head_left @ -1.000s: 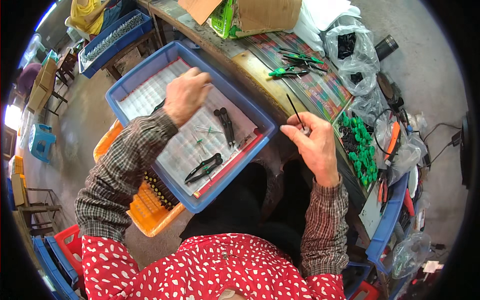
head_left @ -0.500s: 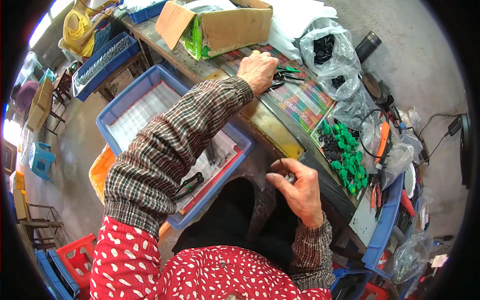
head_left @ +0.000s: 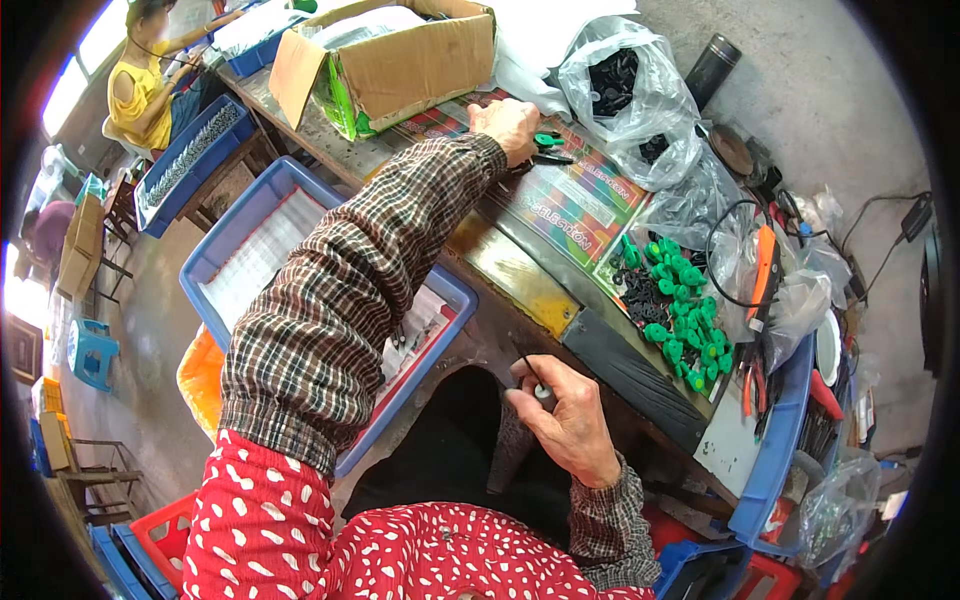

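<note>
My left hand (head_left: pixel 507 130) reaches across to the bench, back upward and fingers curled down. What it grips, if anything, is hidden under it. Just right of it lie black parts with a green piece (head_left: pixel 548 140), on a colourful printed sheet (head_left: pixel 570 205). My right hand (head_left: pixel 572 418) is closed above my dark-clad lap, near the bench edge. Between its thumb and fingers is a small piece with a thin dark shaft and a pale round end (head_left: pixel 543 392); its kind is unclear.
A blue tray (head_left: pixel 455 300) with pale sheets sits under my left arm. Green and black parts (head_left: pixel 685 310) are heaped on the right, near an orange-handled tool (head_left: pixel 765 265). Behind stand a cardboard box (head_left: pixel 420 65) and a plastic bag (head_left: pixel 665 115). A person in yellow (head_left: pixel 145 95) sits far left.
My right hand has moved down and left relative to the bench, and its fingers have turned, showing more of the small piece. My left hand stays by the black and green parts. The view has shifted.
</note>
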The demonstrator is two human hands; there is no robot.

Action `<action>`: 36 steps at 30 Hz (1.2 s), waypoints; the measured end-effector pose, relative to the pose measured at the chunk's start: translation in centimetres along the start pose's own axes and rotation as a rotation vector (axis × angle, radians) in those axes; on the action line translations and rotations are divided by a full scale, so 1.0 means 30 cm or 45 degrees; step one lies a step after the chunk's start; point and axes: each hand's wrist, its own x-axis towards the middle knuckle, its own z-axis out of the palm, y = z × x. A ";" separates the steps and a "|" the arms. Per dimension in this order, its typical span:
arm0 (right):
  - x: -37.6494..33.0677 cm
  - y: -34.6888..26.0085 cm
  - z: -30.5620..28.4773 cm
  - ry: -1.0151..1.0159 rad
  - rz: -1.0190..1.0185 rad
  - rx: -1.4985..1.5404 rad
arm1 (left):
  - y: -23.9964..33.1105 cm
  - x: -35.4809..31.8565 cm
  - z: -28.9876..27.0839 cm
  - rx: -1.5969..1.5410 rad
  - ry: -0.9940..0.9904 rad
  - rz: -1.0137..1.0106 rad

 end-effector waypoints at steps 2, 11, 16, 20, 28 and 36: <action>-0.013 -0.002 -0.002 0.034 0.021 0.004 | -0.006 -0.008 -0.001 -0.026 -0.013 0.012; -0.094 -0.030 -0.022 0.212 -0.220 -0.074 | 0.050 -0.310 -0.157 -0.909 0.461 0.309; -0.138 -0.065 0.009 0.384 -0.143 0.084 | 0.139 -0.667 -0.239 -1.406 0.120 0.220; -0.123 -0.057 0.093 0.365 -0.149 0.327 | 0.186 -0.894 -0.160 -1.888 -0.009 -0.067; -0.213 -0.058 0.176 0.154 0.211 0.566 | 0.220 -1.124 -0.071 -2.269 0.112 -0.219; -0.255 -0.057 0.188 0.003 0.284 0.622 | 0.163 -1.226 -0.056 -2.355 -0.217 -0.257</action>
